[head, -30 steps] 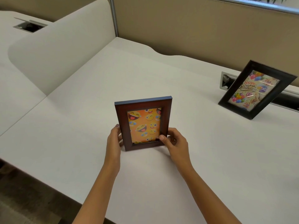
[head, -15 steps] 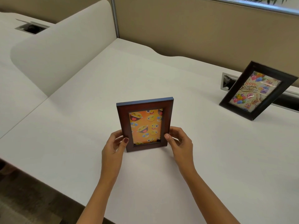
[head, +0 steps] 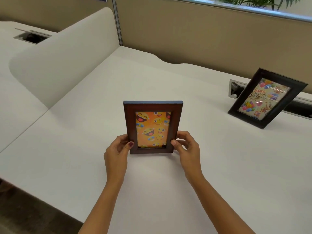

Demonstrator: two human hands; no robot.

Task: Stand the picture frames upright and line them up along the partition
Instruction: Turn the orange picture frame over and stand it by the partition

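Now, the brown frame (head: 153, 127) stands upright in the middle of the white table (head: 219, 166), and inside it sits an orange picture full of laughing emoji faces. Over to the right, the black frame (head: 267, 98) holds a "Happy Birthday" card with balloons; it's up on its stand, turned at an angle, right in front of the metal cable slot (head: 236, 88) at the table's back edge, close to the tan partition (head: 185, 34). Plenty of bare tabletop lies between the two frames, and more behind the brown one, all the way to the wavy back edge under the partition. A rounded white divider (head: 55, 65) rises along the left side. Down at the frame's lower corners, both hands are on it: the left hand (head: 118, 152) grasps the left edge, thumb pressed on the front face, and the right hand (head: 187, 147) pinches the right edge, thumb in front, fingers (head: 183, 135) curled behind. Bottom edge looks to be resting on the table.
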